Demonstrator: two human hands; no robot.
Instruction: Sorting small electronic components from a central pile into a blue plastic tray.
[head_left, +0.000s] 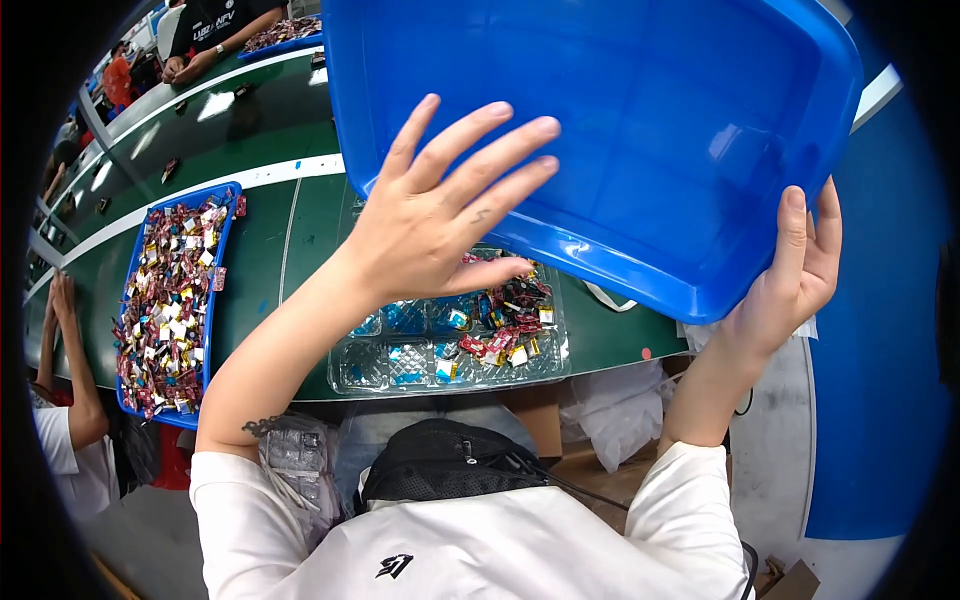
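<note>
My right hand [788, 278] grips the near right corner of a large blue plastic tray [610, 110]. The tray is raised and tilted, its inner side facing me, and no parts show in it. With fingers spread, my left hand [440, 190] hovers in front of the tray's left side; whether it touches the tray I cannot tell. Below lies a clear plastic compartment tray [365, 372], partly hidden by the blue tray and my left forearm. Small red electronic parts [505, 330] with white and yellow pieces are heaped in its right compartments; others hold a few blue-and-white pieces.
A blue tray [234, 215] full of similar parts stands left on the green work surface [262, 255]. Another person's arms [75, 370] are beside it. Across the conveyor [235, 120], carrying scattered parts, a person in black [215, 30] sits near another filled tray [285, 42].
</note>
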